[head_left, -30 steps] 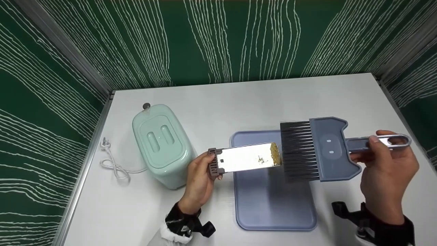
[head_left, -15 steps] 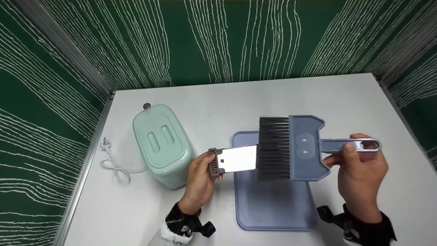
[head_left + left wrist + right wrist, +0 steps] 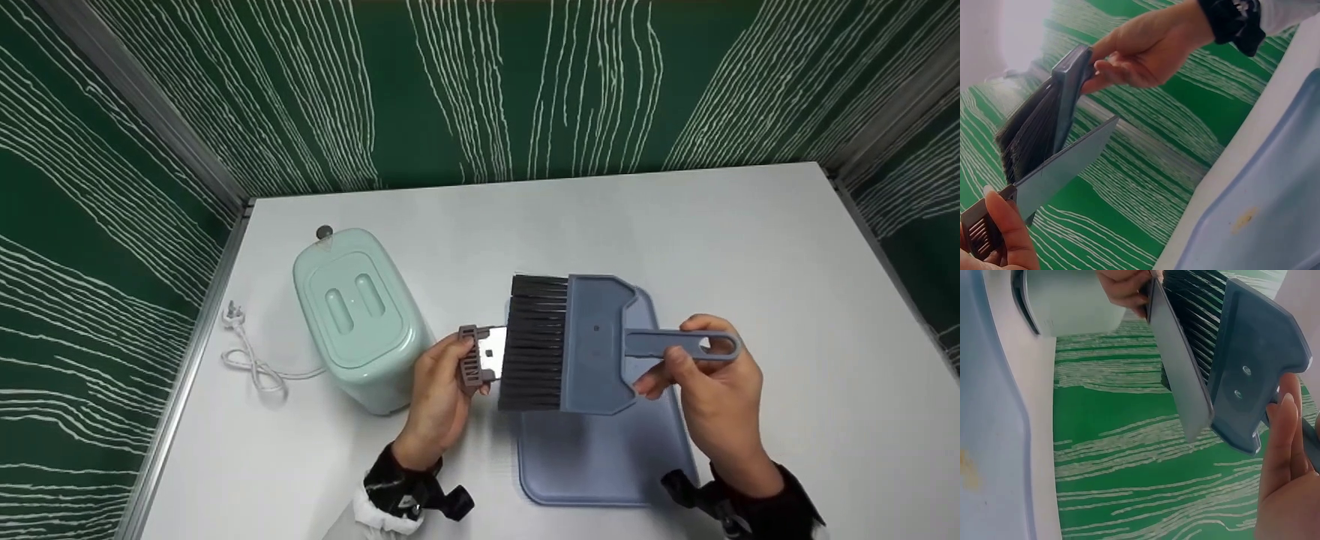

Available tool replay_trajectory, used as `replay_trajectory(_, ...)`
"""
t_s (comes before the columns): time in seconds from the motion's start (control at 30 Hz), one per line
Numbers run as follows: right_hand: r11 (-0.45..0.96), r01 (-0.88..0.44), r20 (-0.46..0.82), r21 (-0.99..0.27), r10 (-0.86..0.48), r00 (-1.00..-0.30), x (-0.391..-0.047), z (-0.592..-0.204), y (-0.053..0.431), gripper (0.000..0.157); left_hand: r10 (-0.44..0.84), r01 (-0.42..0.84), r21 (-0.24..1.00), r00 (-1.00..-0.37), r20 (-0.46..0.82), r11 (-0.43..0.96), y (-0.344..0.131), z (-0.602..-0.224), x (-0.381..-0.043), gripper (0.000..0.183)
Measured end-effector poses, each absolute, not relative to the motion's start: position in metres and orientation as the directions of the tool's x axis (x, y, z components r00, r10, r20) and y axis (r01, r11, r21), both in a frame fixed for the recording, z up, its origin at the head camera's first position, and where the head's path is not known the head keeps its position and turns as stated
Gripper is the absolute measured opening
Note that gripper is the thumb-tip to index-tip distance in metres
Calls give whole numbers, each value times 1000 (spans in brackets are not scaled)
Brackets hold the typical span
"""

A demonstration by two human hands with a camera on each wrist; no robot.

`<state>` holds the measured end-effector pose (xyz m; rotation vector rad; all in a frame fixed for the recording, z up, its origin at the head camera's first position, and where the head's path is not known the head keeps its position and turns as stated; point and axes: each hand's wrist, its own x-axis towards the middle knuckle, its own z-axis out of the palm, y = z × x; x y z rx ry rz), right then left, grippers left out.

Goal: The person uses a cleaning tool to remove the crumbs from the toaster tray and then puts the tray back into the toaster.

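In the head view my left hand (image 3: 441,394) pinches the brown slotted end of a flat metal crumb tray (image 3: 493,352). My right hand (image 3: 712,390) grips the handle of a blue-grey hand brush (image 3: 596,345) with long black bristles. The bristles lie across the crumb tray close to its brown end, and the brush hides most of the metal. Seen from the left wrist, the plate (image 3: 1067,163) is tilted, with the bristles (image 3: 1030,129) along its upper face. Beneath both hands lies a blue rectangular tray (image 3: 600,472); yellowish crumbs (image 3: 1245,219) show on it in the left wrist view.
A mint-green toaster (image 3: 352,300) with two slot shapes on its top stands left of my left hand. Its white cord and plug (image 3: 251,356) lie farther left. Green walls (image 3: 517,90) with white lines surround the white table (image 3: 750,247).
My right hand has carried the brush leftward along the crumb tray, from its far crumb-covered end to near the brown end. My left hand has stayed in place.
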<state>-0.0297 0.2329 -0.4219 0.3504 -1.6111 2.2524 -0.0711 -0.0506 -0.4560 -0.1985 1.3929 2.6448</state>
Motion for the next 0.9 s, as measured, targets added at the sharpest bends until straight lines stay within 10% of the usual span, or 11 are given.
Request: replay_trajectory(0.9, -233, -488, 447, -841, 210, -870, -34, -420, 255, 19, 71, -191, 815, -981, -182, -547, -51, -456, -71, 25)
